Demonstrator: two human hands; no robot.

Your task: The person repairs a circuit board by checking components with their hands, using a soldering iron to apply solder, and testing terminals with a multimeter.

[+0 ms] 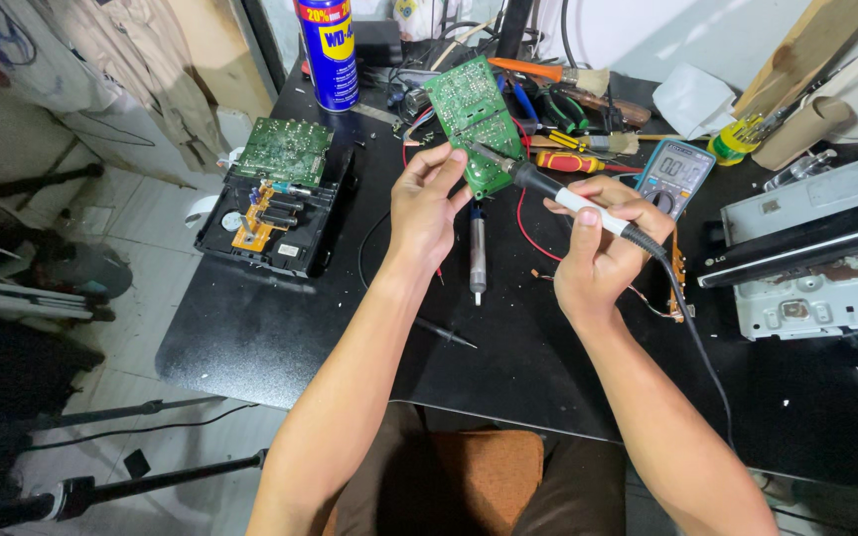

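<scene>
The right hand (596,248), nearest the camera, grips a soldering iron (558,196) whose long axis runs up-left, tip touching the green circuit board (476,121). The left hand (427,203) pinches that board's lower edge, tilted above the black table (250,328).

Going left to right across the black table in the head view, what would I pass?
Open black device case with an orange part → left hand holding a green circuit board → right hand gripping a soldering iron → blue-grey multimeter → grey metal chassis.
</scene>
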